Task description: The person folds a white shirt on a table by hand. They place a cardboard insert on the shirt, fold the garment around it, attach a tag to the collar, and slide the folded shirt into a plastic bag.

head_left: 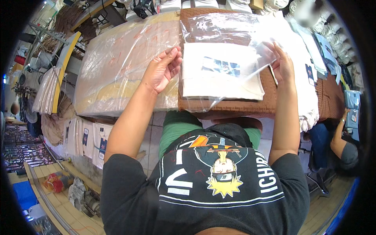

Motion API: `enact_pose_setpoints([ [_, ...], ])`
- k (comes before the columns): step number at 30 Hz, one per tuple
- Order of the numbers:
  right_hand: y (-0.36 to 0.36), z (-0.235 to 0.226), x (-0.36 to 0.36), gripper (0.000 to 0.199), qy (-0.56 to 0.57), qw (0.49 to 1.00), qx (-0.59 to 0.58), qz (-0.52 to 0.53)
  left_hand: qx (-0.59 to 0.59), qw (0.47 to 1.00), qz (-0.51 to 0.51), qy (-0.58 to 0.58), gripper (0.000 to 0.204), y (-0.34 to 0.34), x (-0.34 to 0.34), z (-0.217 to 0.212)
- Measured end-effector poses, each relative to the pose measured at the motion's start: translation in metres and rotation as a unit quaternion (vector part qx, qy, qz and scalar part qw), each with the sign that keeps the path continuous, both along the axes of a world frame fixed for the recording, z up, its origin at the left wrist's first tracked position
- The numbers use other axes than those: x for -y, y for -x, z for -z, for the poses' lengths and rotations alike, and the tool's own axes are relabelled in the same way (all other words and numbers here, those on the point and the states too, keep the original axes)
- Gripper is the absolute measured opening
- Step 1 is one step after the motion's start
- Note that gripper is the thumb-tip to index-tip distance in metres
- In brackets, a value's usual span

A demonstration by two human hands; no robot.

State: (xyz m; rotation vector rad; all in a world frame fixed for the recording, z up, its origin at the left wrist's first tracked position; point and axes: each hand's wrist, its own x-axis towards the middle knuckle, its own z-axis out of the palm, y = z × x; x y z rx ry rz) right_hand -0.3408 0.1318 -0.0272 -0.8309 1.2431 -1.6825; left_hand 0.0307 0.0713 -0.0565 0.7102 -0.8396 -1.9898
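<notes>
A folded cream garment [196, 84] lies on brown textured cloth [227, 105] in front of me, a dark blue and white printed patch showing in its middle. Thin clear plastic [250, 76], looking like a bag, spreads over and around the garment, with bright glare on it. On the right, my right hand [284, 66] pinches the plastic's edge, raised above the garment. My left hand [164, 68] hovers left of the garment with curled fingers and thumb pressed against them. Whether a plastic edge sits in that left pinch is not clear.
A plastic-covered stack [125, 66] fills the table's left side. White garments with dark tags [309, 74] lie at right. Tagged cream garments [92, 141] hang lower left, near a yellow-edged board [64, 70]. Another person's arm [337, 135] holds blue packaged garments [352, 113] at far right.
</notes>
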Motion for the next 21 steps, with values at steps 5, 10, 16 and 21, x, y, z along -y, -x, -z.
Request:
enact_pose_setpoints([
  [5, -0.019, 0.013, 0.013, 0.059, 0.056, 0.916, -0.311, 0.247, 0.086, 0.992, -0.086, -0.009, 0.019, 0.008, 0.003, -0.004],
  [10, -0.118, 0.009, -0.019, 0.039, 0.139, 0.912, -0.385, -0.031, 0.065, 0.994, -0.085, -0.008, 0.023, 0.022, 0.001, -0.010],
  [16, -0.203, -0.009, -0.014, 0.087, 0.172, 0.876, -0.444, -0.077, -0.088, 0.990, -0.065, 0.091, 0.028, 0.037, -0.006, -0.068],
  [21, -0.186, -0.034, 0.017, 0.039, 0.234, 0.848, -0.474, -0.042, -0.095, 0.959, -0.191, 0.185, 0.049, 0.028, -0.001, -0.114],
])
